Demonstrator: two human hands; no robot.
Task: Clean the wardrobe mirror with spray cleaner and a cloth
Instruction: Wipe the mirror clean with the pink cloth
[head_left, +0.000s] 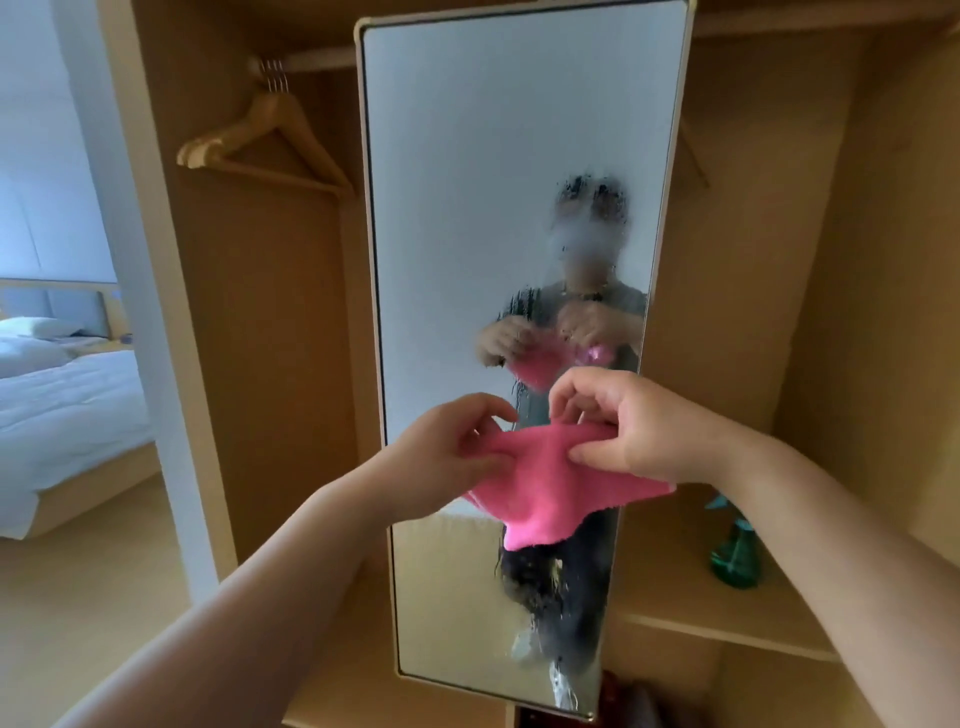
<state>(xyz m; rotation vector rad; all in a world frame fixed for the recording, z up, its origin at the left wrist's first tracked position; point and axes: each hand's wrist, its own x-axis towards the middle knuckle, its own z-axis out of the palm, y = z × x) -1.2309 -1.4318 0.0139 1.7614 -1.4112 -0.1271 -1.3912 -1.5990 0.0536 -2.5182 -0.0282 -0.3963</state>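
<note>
A tall mirror (498, 130) in a pale frame stands in the open wardrobe, its glass wet with spray drops and runs down the middle and lower part. In front of it, both hands hold a pink cloth (545, 483). My left hand (447, 452) pinches the cloth's left edge. My right hand (623, 421) grips its upper right edge, fingers curled over it. The cloth hangs loose below the hands, a little away from the glass. A green spray bottle (735, 556) stands on the wardrobe shelf to the right, partly behind my right forearm.
Wooden hangers (265, 140) hang on the rail left of the mirror. A wooden shelf (691, 618) runs to the right of the mirror. Through the opening at far left is a bed (62, 405) with white bedding.
</note>
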